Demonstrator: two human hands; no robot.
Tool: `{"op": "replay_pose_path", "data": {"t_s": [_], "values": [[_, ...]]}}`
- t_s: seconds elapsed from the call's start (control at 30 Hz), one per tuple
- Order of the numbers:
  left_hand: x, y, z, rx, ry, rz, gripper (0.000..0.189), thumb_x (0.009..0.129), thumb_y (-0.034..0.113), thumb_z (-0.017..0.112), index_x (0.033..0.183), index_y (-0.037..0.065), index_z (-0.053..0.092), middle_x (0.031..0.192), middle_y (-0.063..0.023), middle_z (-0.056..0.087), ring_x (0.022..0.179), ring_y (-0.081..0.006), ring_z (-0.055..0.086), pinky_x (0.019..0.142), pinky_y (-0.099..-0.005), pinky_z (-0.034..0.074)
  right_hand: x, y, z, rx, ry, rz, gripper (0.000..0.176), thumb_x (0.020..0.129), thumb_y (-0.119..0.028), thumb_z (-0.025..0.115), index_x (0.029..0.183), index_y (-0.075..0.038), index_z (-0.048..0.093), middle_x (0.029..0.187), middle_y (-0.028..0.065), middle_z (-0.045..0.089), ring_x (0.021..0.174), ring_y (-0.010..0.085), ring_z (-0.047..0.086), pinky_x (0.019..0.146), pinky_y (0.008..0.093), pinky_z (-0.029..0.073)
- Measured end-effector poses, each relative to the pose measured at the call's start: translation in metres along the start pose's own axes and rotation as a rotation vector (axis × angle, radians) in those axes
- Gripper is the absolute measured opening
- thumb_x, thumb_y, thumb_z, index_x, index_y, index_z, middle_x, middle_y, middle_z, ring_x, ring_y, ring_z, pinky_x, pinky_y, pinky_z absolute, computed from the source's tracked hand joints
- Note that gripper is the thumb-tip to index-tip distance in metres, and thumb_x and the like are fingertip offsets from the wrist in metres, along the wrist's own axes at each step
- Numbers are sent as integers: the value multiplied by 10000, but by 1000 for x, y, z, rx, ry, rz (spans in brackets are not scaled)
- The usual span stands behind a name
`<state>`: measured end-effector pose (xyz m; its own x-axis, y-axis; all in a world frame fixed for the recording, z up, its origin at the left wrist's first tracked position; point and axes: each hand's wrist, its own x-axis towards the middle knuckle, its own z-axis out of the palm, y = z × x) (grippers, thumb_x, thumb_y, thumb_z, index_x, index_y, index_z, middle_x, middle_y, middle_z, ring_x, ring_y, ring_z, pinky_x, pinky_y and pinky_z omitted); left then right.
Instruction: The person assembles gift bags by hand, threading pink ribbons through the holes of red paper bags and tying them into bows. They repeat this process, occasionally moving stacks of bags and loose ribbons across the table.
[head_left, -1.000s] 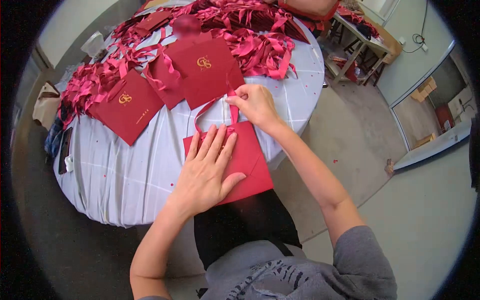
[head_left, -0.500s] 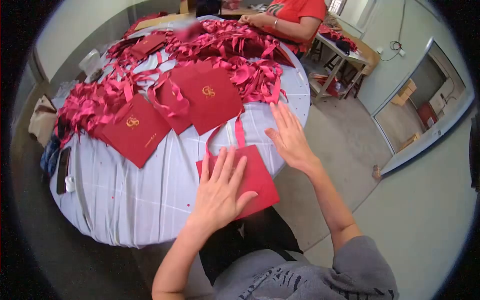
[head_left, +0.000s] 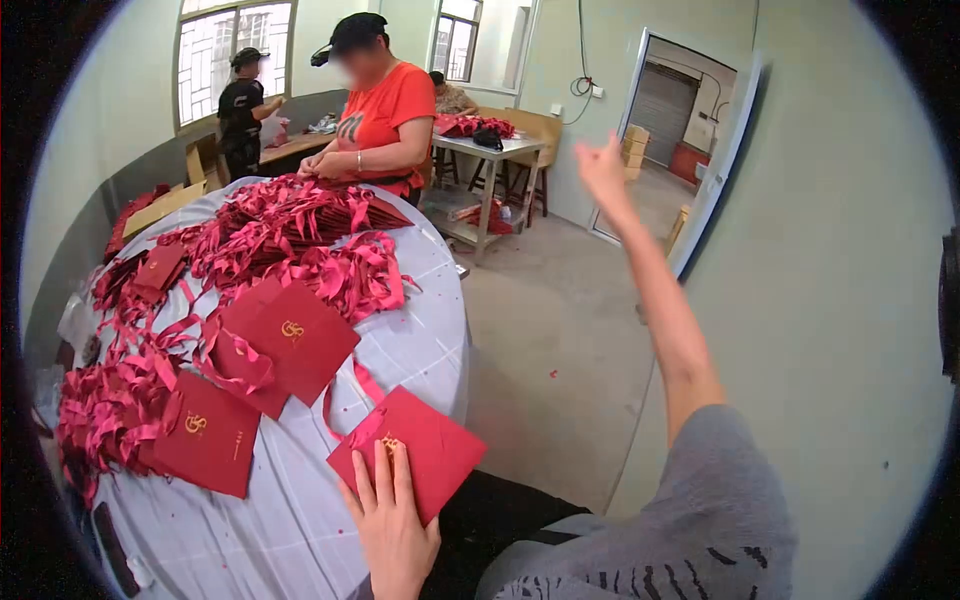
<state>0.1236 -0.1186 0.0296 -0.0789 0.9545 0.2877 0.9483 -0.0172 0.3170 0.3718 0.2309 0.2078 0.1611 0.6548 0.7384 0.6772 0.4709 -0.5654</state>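
- Fingers (head_left: 385,470) of my left hand (head_left: 392,520) lie straight, spread and flat, pressing down on the red paper bag (head_left: 440,450); nothing is pinched or gripped.
- Fingertips end just short of the gold logo (head_left: 388,443) printed on the bag.
- I read the bag as lying flat at the near right rim of the round table (head_left: 420,340), turned like a diamond, with one corner toward the table's middle and one toward me.
- Its ribbon handle (head_left: 345,400) leaves the far-left edge, so the bag's mouth points in toward the table's middle. The outline looks nearly square, so I cannot call a long axis.
- My right hand (head_left: 603,165) is raised high, well off the table's right side, fingers loosely apart and empty. The left hand is therefore the nearer one.
- Two more logo bags (head_left: 290,335) (head_left: 205,435) lie further in on the table, left of the pressed bag.
- Beyond them a ribbon pile (head_left: 300,235) covers the table's far half, where a co-worker in an orange shirt (head_left: 385,110) is handling pieces.
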Motion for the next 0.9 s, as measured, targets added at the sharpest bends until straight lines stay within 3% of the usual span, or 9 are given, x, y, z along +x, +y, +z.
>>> {"op": "replay_pose_path", "data": {"t_s": [0.07,0.1,0.2,0.27,0.33,0.47,0.63,0.77,0.9], "values": [[0,-15,5,-414,231,-39,769,702,66,629,1388,10,285,1396,-191,351,1338,-356,264,1113,-432,166,3,4,3,62,24,-144,560,880,-231,525,1291,76,300,775,105,583,704,228,580,669,346,486],[-1,-13,7,-698,440,-93,517,860,81,507,1334,-44,341,1321,-217,431,1275,-345,362,1070,-421,247,-19,1,8,129,-12,-236,481,877,-217,529,1241,59,378,749,90,564,696,216,566,672,338,484],[-14,-17,5,-1412,615,-408,409,973,156,378,1319,-58,341,1283,-158,453,1126,-220,475,986,-347,352,-127,-28,42,360,-837,-286,237,905,-194,497,1072,-25,509,866,48,567,755,140,557,711,311,473],[-19,-24,16,-1542,756,-511,523,965,300,440,1365,0,287,1297,-151,444,1149,-235,478,971,-370,389,-212,-57,57,802,-1411,167,377,959,-300,429,1231,-44,473,1092,70,580,971,149,585,830,308,477],[-28,-26,16,-1526,786,-498,582,961,318,445,1398,15,210,1326,-150,411,1169,-239,460,980,-383,386,-268,-100,63,1075,-1582,513,408,973,-304,427,1274,-29,444,1179,68,557,1055,135,559,872,305,467],[-51,-49,27,-1384,774,-518,548,967,273,429,1398,0,228,1358,-154,378,1202,-248,427,1022,-367,326,-314,-157,90,1385,-1414,642,397,968,-253,454,1292,-24,439,1187,69,565,1070,155,561,916,331,450],[-71,-76,-24,-914,1080,-360,649,905,146,470,1426,-16,119,1421,-196,279,1202,-290,417,1035,-397,290,-292,-194,95,1205,-1126,96,321,894,-57,555,1206,-13,493,1004,-11,600,925,52,533,814,219,433],[-88,-89,-49,-185,1025,-387,385,872,65,491,1243,-32,457,1258,-180,485,1148,-304,475,971,-391,365,-267,-198,82,869,-948,-383,509,815,-4,607,1293,-30,434,1131,62,556,872,116,505,782,261,426],[-61,-94,-75,-51,887,-123,367,792,-67,524,1153,-8,557,1169,-147,558,1108,-320,502,957,-406,380,-259,-201,68,728,-1067,-513,504,816,12,591,1296,-30,442,1238,106,537,1010,180,550,888,298,421]]}}
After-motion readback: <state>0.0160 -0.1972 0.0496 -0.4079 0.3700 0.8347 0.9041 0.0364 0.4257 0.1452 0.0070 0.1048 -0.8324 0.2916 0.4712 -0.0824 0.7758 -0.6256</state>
